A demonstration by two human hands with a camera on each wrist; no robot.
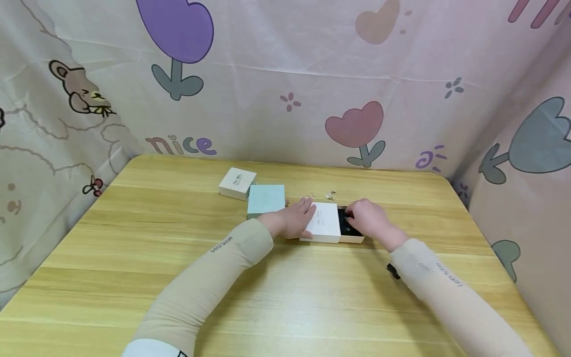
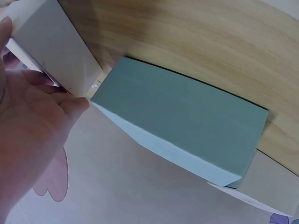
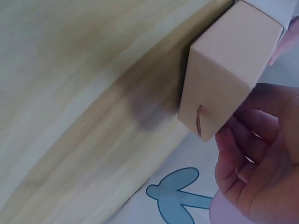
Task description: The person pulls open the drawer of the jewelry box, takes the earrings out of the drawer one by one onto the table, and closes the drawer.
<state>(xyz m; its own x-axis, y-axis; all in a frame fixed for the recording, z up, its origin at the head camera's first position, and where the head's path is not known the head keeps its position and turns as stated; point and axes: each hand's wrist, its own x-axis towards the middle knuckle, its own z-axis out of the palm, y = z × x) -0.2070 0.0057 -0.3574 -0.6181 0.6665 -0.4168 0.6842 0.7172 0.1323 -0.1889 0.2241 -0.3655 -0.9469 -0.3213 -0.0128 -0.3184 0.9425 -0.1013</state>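
A white slide-out box (image 1: 323, 222) with small printing on its lid lies in front of me. Its cardboard drawer (image 3: 217, 88), with a ribbon tab at the end, is drawn out to the right. Inside the drawer lies a black pad (image 1: 349, 225) with small shiny pieces on it. My left hand (image 1: 292, 220) holds the left part of the box, thumb toward the near side and fingers over the far side. Above the drawer, my right hand (image 1: 369, 218) has its fingers bent down at the pad; whether they pinch a piece is hidden.
A pale blue-green box (image 1: 266, 198) stands left of my left hand, and a smaller white box (image 1: 238, 182) sits behind it. Small gold and white jewelry pieces (image 1: 330, 195) lie behind the slide-out box. A printed curtain (image 1: 267, 74) hangs along the table's back.
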